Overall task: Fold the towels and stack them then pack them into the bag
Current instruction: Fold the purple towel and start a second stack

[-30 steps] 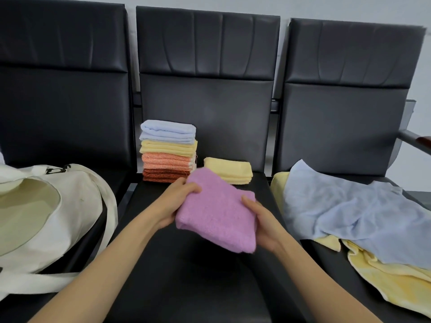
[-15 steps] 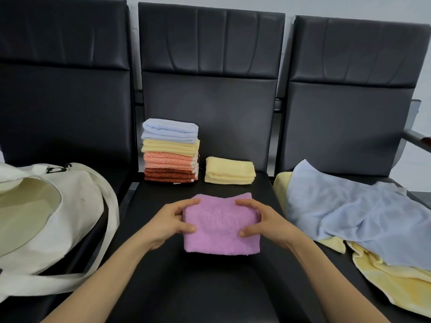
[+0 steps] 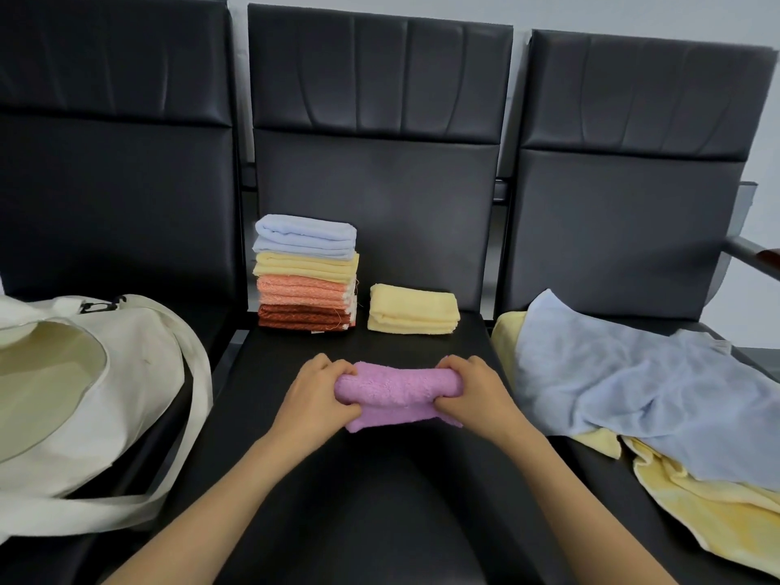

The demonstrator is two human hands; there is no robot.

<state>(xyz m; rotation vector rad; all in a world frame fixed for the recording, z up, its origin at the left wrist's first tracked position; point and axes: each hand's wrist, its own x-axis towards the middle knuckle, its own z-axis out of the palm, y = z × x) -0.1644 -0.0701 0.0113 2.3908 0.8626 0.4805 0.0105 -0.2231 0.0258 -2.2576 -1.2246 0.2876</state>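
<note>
A folded pink towel [image 3: 396, 392] lies on the middle black seat [image 3: 380, 500]. My left hand [image 3: 316, 399] grips its left end and my right hand [image 3: 472, 394] grips its right end, with the far edge curled up and over toward me. Behind it stands a stack of folded towels [image 3: 306, 278], blue on top, then yellow, orange and rust. A single folded yellow towel [image 3: 413, 309] lies beside the stack. An open cream tote bag [image 3: 84, 394] rests on the left seat.
On the right seat lie an unfolded blue towel [image 3: 633, 382] and unfolded yellow towels [image 3: 709, 513] beneath it. Black seat backs rise behind everything. An armrest [image 3: 755, 253] sticks out at the far right.
The pink towel was held tilted in the air, then laid flat on the seat. Now both hands grip its ends and roll the far edge over toward me.
</note>
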